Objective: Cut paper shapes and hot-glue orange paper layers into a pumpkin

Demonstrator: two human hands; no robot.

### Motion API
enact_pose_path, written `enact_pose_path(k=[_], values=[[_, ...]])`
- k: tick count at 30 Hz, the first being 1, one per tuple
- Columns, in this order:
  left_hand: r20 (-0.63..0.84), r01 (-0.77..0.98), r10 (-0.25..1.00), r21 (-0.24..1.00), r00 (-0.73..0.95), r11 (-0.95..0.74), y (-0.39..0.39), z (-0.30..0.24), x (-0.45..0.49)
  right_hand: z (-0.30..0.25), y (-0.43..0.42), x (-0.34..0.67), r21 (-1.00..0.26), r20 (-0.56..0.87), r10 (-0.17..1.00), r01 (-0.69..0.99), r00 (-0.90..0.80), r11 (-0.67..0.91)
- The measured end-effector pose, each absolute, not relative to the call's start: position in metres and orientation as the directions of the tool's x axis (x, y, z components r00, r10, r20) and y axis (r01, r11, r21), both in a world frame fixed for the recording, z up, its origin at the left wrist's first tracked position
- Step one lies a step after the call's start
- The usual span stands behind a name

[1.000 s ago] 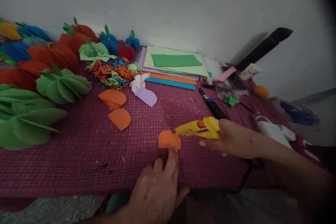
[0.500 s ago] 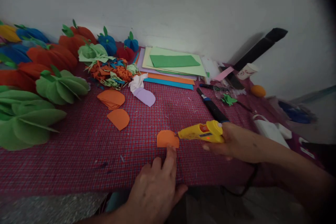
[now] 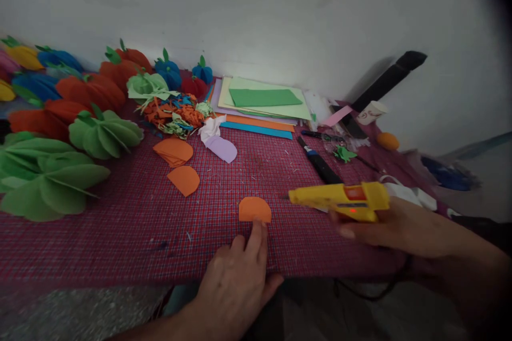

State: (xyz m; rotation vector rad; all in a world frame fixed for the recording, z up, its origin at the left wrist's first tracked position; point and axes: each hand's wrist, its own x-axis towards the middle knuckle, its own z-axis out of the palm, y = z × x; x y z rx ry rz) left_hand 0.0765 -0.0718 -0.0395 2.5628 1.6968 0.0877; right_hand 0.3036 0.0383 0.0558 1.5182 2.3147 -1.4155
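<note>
My left hand [image 3: 240, 272] rests near the table's front edge, its index fingertip pressing on the lower edge of an orange half-round paper piece [image 3: 254, 209]. Its fingers are stretched out, with the thumb apart. To the right, my right hand [image 3: 396, 229] is closed around a yellow hot glue gun [image 3: 340, 200]. The gun's nozzle points left, held away from the paper, and a red light glows on its side. Further left lie another orange paper piece [image 3: 184, 179], a stack of orange pieces [image 3: 174, 151] and a lilac piece [image 3: 222, 149].
Paper pumpkins [image 3: 90, 90] crowd the left side, behind a heap of paper scraps [image 3: 176, 114]. Coloured sheets [image 3: 264, 97] lie against the wall. On the right are a black-handled tool [image 3: 323, 166], a paper cup [image 3: 372, 112] and an orange egg-shaped object [image 3: 388, 141]. A cord hangs below the front edge.
My right hand has drawn the glue gun to the right, off the orange paper's right edge. My left hand stays on the paper. The view has shifted slightly.
</note>
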Motion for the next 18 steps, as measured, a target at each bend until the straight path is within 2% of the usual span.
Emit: enact_pose_path(k=[3, 5, 7, 10, 13, 15, 18], values=[[0.004, 0.92, 0.924, 0.089, 0.382, -0.381, -0.073, -0.04, 0.077, 0.061, 0.035, 0.299, -0.697, -0.328, 0.786, 0.696, -0.524, 0.173], [0.016, 0.926, 0.93, 0.084, 0.368, -0.368, -0.073, -0.039, 0.078, 0.057, 0.035, 0.293, -0.659, -0.287, 0.809, 0.719, -0.513, 0.222], [0.045, 0.928, 0.932, 0.084, 0.36, -0.363, -0.073, -0.038, 0.078, 0.049, 0.038, 0.288, -0.574, -0.225, 0.836, 0.761, -0.501, 0.302], [0.12, 0.916, 0.919, 0.101, 0.376, -0.388, -0.077, -0.034, 0.077, 0.03, 0.046, 0.284, -0.38, -0.048, 0.876, 0.82, -0.48, 0.428], [0.266, 0.89, 0.875, 0.107, 0.405, -0.444, -0.084, -0.031, 0.069, 0.015, 0.052, 0.282, -0.249, 0.083, 0.846, 0.811, -0.526, 0.529], [0.385, 0.876, 0.83, 0.1, 0.404, -0.473, -0.089, -0.032, 0.059, 0.012, 0.05, 0.282, -0.263, 0.096, 0.833, 0.793, -0.544, 0.549], [0.494, 0.878, 0.781, 0.07, 0.381, -0.473, -0.09, -0.034, 0.037, 0.018, 0.04, 0.282, -0.467, -0.083, 0.827, 0.755, -0.556, 0.461]])
